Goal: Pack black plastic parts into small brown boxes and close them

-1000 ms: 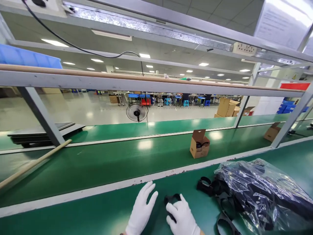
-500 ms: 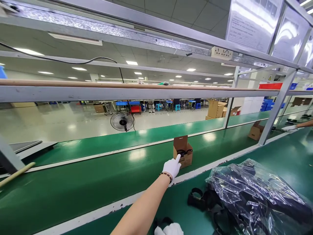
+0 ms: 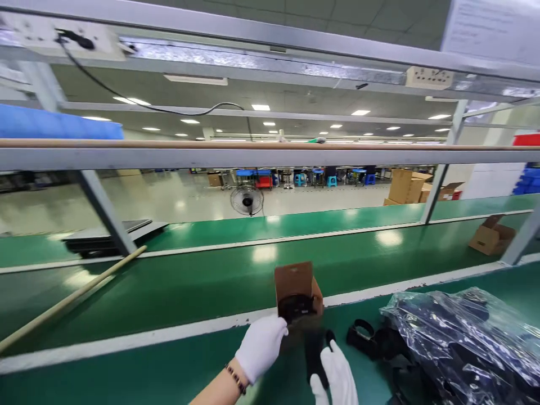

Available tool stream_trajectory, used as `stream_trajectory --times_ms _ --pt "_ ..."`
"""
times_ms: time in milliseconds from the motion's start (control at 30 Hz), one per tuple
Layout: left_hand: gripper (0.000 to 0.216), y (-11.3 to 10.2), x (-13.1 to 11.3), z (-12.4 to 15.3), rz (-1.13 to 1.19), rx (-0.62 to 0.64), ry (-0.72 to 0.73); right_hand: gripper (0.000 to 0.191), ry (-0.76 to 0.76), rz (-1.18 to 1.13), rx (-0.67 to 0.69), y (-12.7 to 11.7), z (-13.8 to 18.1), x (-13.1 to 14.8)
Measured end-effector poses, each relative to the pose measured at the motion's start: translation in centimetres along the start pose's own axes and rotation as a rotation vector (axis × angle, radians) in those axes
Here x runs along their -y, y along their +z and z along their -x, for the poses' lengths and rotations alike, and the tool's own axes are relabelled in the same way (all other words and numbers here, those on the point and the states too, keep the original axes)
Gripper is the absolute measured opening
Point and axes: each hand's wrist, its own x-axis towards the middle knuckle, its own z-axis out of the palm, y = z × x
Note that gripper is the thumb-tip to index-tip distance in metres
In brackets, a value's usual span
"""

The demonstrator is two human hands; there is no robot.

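Observation:
My left hand [image 3: 262,347], in a white glove with a beaded bracelet at the wrist, pinches the near side of an open cardboard box [image 3: 318,298]. The box's lid flap stands up, and a dark item [image 3: 296,307] shows inside. Just to the right, my right hand [image 3: 338,374], gloved too, has its thumb and fingers around a long black piece [image 3: 313,354] in front of the box; blur hides its exact kind. Further right lie black strap-like parts [image 3: 367,339] beside a clear plastic bag [image 3: 459,343] of dark items.
The green conveyor belt [image 3: 202,287] runs behind a white rail [image 3: 181,334]. Another open cardboard box [image 3: 491,236] sits on it at right, near a metal post [image 3: 523,236]. A pale stick [image 3: 71,301] slants across the left. A shelf bar [image 3: 270,157] crosses overhead.
My left hand has drawn the box off the belt towards me, to the near edge. My right hand has risen into view with the black piece. The view has swung left.

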Motion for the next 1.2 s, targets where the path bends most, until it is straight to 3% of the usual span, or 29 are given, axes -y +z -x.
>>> stream_trajectory --times_ms 67,133,200,267,333,467,600,767,867,967,1067,1133,1200 --pt "0.035 1.5 1.3 5.5 0.039 -0.011 -0.037 0.060 -0.040 -0.052 -0.004 -0.8 -1.2 1.0" --pt "0.041 3.4 2.0 9.6 0.207 -0.183 -0.095 0.057 -0.166 -0.101 0.054 -1.0 -2.6 2.8" --pt "0.073 5.2 2.3 11.9 0.534 -0.461 -0.151 0.053 -0.304 -0.097 0.129 -0.3 -3.5 5.2" --pt "0.108 6.5 1.9 12.7 0.905 -0.628 -0.185 0.047 -0.388 -0.004 0.214 0.9 -3.7 7.7" --pt "0.119 6.9 1.1 12.4 1.111 -0.600 -0.249 0.045 -0.392 0.144 0.376 1.9 -3.5 9.8" --pt "0.101 6.8 -0.4 11.8 1.134 -0.552 -0.429 0.048 -0.414 0.278 0.748 2.2 -3.8 12.0" --pt "0.092 7.8 0.0 12.1 1.155 -0.515 -0.386 0.029 -0.542 0.220 0.915 2.2 -5.5 13.4" --pt "0.102 9.1 1.5 12.4 1.194 -0.535 -0.257 0.016 -0.591 0.144 0.994 1.8 -7.5 14.7" --pt "0.104 8.8 2.0 12.7 1.208 -0.536 -0.162 0.011 -0.542 0.073 0.935 -1.8 -9.5 13.2" --pt "0.092 8.2 2.0 13.2 1.229 -0.542 -0.064 0.029 -0.439 -0.168 0.749 -6.3 -11.7 10.3" --pt "0.088 7.8 1.9 13.3 1.241 -0.533 -0.043 0.020 -0.540 -0.109 0.852 -8.3 -12.8 8.3" --pt "0.088 7.7 1.7 13.1 1.225 -0.535 -0.068 0.008 -0.658 0.036 0.987 -7.9 -12.9 8.1" --pt "0.086 7.7 1.6 13.0 1.200 -0.544 -0.081 0.011 -0.734 0.173 1.128 -6.8 -13.0 8.8"
